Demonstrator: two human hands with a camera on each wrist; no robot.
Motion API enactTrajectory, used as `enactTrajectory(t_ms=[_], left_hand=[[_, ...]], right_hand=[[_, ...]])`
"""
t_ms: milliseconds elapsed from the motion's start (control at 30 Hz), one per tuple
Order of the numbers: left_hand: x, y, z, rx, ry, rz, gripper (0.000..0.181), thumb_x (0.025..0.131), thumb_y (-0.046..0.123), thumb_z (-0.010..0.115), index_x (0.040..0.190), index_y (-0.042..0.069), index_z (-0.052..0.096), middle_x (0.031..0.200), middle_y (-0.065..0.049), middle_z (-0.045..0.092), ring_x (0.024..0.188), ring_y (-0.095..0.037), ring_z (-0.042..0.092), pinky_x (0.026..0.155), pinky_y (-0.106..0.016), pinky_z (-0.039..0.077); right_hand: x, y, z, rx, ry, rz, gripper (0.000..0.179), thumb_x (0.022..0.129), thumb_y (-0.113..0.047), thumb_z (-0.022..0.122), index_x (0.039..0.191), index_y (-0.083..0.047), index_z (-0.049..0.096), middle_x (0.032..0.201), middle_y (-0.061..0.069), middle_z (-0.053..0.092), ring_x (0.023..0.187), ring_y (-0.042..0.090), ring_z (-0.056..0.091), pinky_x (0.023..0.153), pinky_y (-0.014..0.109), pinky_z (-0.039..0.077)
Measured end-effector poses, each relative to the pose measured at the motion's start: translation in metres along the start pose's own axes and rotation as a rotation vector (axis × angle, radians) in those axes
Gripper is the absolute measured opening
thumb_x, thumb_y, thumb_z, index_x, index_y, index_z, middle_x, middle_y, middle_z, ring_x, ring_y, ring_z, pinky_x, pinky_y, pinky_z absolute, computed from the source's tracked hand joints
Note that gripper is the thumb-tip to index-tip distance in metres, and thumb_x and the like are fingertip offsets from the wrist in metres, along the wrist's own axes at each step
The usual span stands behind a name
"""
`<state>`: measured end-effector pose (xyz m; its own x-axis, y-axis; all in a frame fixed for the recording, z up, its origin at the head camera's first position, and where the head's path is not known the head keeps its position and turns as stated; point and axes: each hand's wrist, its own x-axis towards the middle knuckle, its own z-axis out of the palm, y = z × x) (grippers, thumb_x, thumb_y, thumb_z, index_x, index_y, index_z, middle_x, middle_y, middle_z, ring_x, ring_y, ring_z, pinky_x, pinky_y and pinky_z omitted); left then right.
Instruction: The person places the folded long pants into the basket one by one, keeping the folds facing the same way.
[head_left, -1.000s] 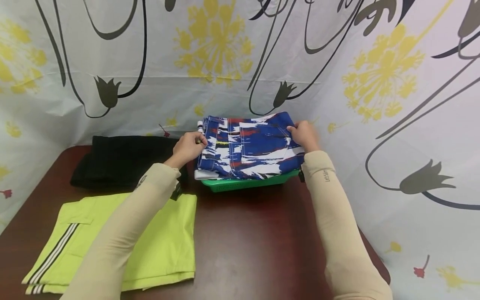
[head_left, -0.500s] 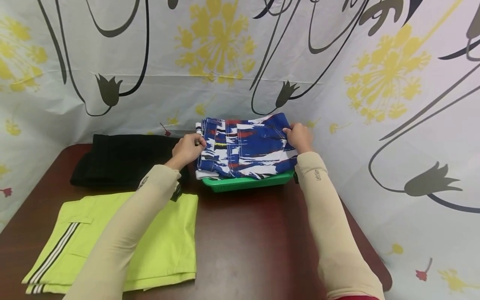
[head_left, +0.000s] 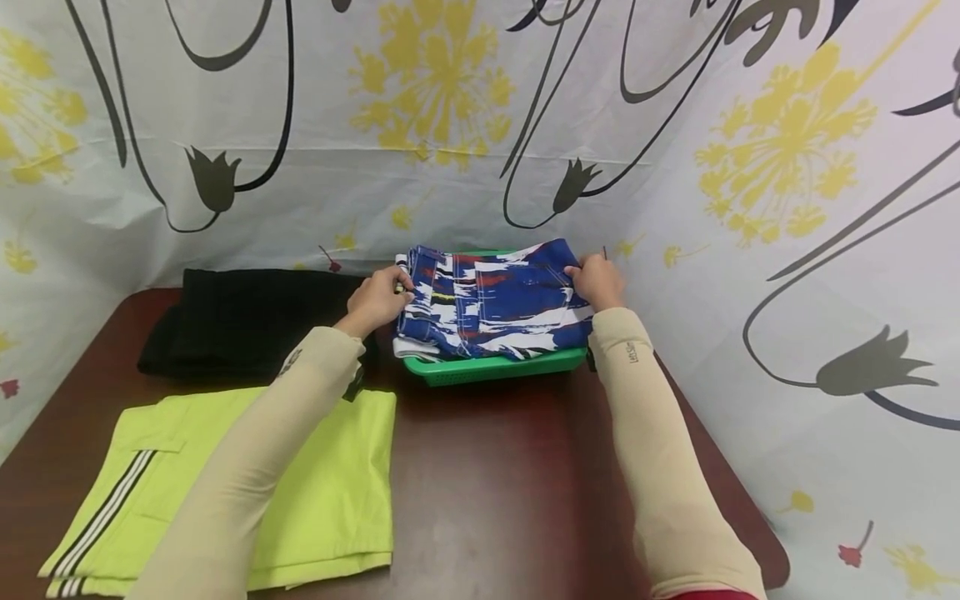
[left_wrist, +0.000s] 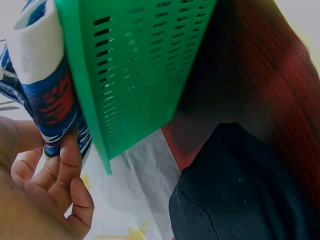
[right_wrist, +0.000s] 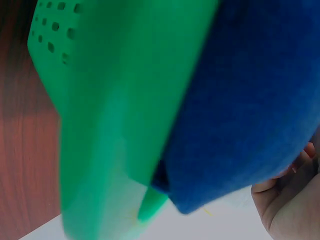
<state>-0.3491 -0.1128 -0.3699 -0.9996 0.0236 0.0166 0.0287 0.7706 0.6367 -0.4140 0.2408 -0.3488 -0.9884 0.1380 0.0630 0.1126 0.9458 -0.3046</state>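
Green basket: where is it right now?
Head view: the green basket sits at the far side of the table, under the patterned blue garment, right of the black garment.

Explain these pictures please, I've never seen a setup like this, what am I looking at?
There's no machine here, just someone working bare-handed, wearing a camera on the head and one on each wrist. The wide view comes from the head, looking forward and down; the close-ups come from the wrists. On the dark red table lie a folded yellow-green garment, a black cloth and a green basket. The left hand and right hand grip opposite ends of a folded blue patterned garment at the basket's top.
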Motion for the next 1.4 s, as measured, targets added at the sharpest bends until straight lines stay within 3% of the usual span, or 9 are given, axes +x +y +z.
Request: enactTrajectory(t_ms=[333,500,633,767,867,1100,1267,1400], left_hand=[[0.005,-0.002,0.005,0.003,-0.021,-0.001,0.016,0.096,0.031,0.059,0.106,0.019,0.06,0.081,-0.005,0.056,0.075,-0.023,0.053,0.064,-0.033,0.034],[0.007,-0.003,0.004,-0.001,-0.03,0.003,0.018,0.095,0.032,0.06,0.108,0.019,0.06,0.081,-0.005,0.057,0.074,-0.023,0.053,0.064,-0.033,0.034],[0.006,-0.005,0.005,-0.01,-0.055,0.014,0.021,0.095,0.031,0.06,0.112,0.019,0.06,0.088,-0.007,0.057,0.075,-0.024,0.051,0.065,-0.033,0.033],[0.005,-0.005,0.01,0.002,-0.077,0.03,0.022,0.095,0.03,0.06,0.114,0.019,0.06,0.09,-0.008,0.058,0.074,-0.024,0.051,0.064,-0.033,0.034],[0.004,-0.005,0.015,0.031,-0.062,0.042,0.021,0.095,0.03,0.06,0.114,0.021,0.061,0.091,-0.007,0.059,0.074,-0.023,0.053,0.063,-0.032,0.035],[0.005,-0.004,0.029,0.077,-0.01,0.111,0.02,0.095,0.026,0.061,0.114,0.02,0.062,0.1,-0.009,0.067,0.079,-0.024,0.058,0.063,-0.032,0.037],[0.007,-0.006,0.039,0.174,0.026,0.196,0.021,0.093,0.019,0.061,0.114,0.019,0.065,0.087,-0.013,0.067,0.069,-0.023,0.054,0.054,-0.029,0.035],[0.009,-0.009,0.042,0.212,0.079,0.24,0.021,0.09,0.009,0.058,0.106,0.016,0.069,0.078,-0.01,0.066,0.064,-0.023,0.052,0.053,-0.031,0.038]], right_hand=[[0.007,0.006,0.012,0.004,-0.041,0.011,0.035,0.1,-0.038,0.05,0.094,-0.006,0.061,0.093,0.016,0.061,0.083,0.032,0.055,0.063,0.038,0.039],[0.009,0.006,0.014,0.003,-0.037,0.005,0.034,0.1,-0.038,0.051,0.084,-0.008,0.054,0.085,0.013,0.056,0.08,0.03,0.053,0.06,0.037,0.036],[0.011,0.006,0.017,-0.004,-0.027,-0.009,0.035,0.099,-0.039,0.051,0.083,-0.009,0.053,0.087,0.014,0.058,0.081,0.031,0.056,0.063,0.04,0.04],[0.011,0.008,0.022,-0.024,-0.011,-0.03,0.033,0.1,-0.038,0.05,0.098,-0.007,0.062,0.101,0.019,0.066,0.089,0.036,0.061,0.07,0.05,0.046],[0.01,0.009,0.025,-0.033,0.006,-0.037,0.034,0.1,-0.037,0.05,0.106,-0.007,0.063,0.106,0.021,0.066,0.094,0.04,0.062,0.074,0.054,0.048],[0.009,0.016,0.035,-0.059,0.047,-0.053,0.033,0.1,-0.037,0.051,0.1,-0.006,0.061,0.104,0.023,0.066,0.093,0.041,0.063,0.071,0.054,0.049],[0.01,0.018,0.042,-0.045,0.06,-0.038,0.033,0.101,-0.037,0.048,0.101,-0.006,0.059,0.104,0.024,0.066,0.094,0.042,0.063,0.072,0.054,0.048],[0.012,0.017,0.044,-0.045,0.06,-0.036,0.032,0.101,-0.037,0.047,0.1,-0.007,0.058,0.099,0.022,0.066,0.09,0.041,0.064,0.067,0.051,0.048]])
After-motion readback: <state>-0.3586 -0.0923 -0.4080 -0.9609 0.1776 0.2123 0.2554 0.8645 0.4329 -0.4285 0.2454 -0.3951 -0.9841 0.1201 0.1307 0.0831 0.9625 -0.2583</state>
